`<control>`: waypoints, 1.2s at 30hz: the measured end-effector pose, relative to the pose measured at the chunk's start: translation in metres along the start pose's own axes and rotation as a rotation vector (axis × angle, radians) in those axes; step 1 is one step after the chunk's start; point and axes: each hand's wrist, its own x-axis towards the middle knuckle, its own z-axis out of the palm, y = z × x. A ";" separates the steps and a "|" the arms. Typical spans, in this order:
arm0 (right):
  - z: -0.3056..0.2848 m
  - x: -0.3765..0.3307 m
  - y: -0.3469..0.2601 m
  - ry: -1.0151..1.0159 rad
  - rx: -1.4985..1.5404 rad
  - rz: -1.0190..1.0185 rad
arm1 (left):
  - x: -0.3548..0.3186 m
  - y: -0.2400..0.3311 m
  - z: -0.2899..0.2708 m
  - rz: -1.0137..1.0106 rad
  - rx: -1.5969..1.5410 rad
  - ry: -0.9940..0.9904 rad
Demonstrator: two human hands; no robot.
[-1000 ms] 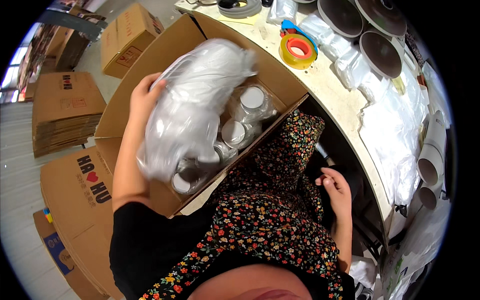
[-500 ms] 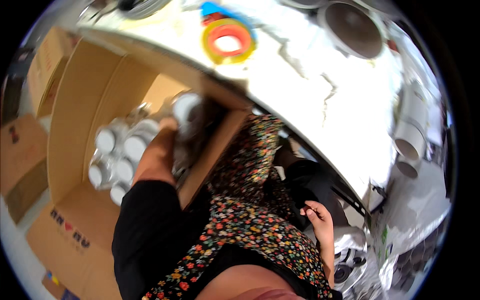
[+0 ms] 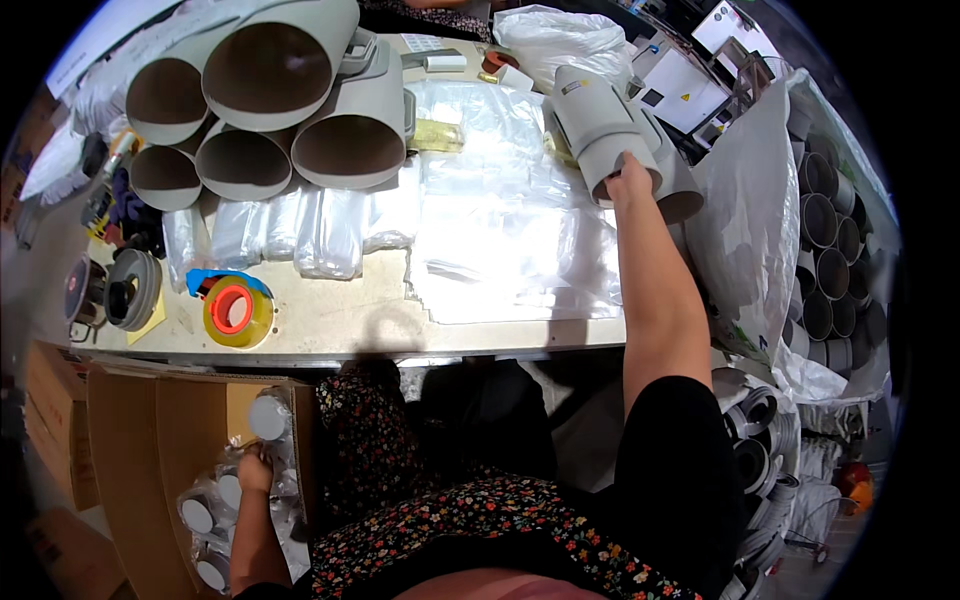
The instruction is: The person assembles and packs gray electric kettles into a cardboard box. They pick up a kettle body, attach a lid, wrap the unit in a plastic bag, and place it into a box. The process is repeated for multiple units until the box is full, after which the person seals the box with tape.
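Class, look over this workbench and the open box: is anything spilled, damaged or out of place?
Nothing looks spilled or damaged. The clear plastic sheets on the bench seem mildly untidy: their left edges are stepped, not flush.

Hard white light, probably from overhead, floods the bench [image 3: 320, 312] and burns the clear plastic bags [image 3: 500, 250] nearly to blank glare. A soft, dark shadow smudges the bench's front edge, and the mouths of the grey tubes [image 3: 372, 90] sink into brown gloom. Below, the carton [image 3: 125, 430] sits dimmer, the left hand [image 3: 256, 470] slightly soft in its shade. Toward the blue-fringed, blackened rim, straight edges bow and details smear.
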 end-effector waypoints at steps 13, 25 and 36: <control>-0.182 -0.270 -0.147 -1.420 -0.880 -0.384 | -0.018 0.270 -0.187 0.645 -0.824 0.045; -0.208 -0.174 -0.269 -0.211 -1.178 -1.177 | -0.035 0.312 -0.125 0.416 -1.186 -0.553; -0.222 -0.032 -0.237 0.055 -1.027 -0.508 | -0.036 0.290 -0.113 0.016 -1.363 -0.526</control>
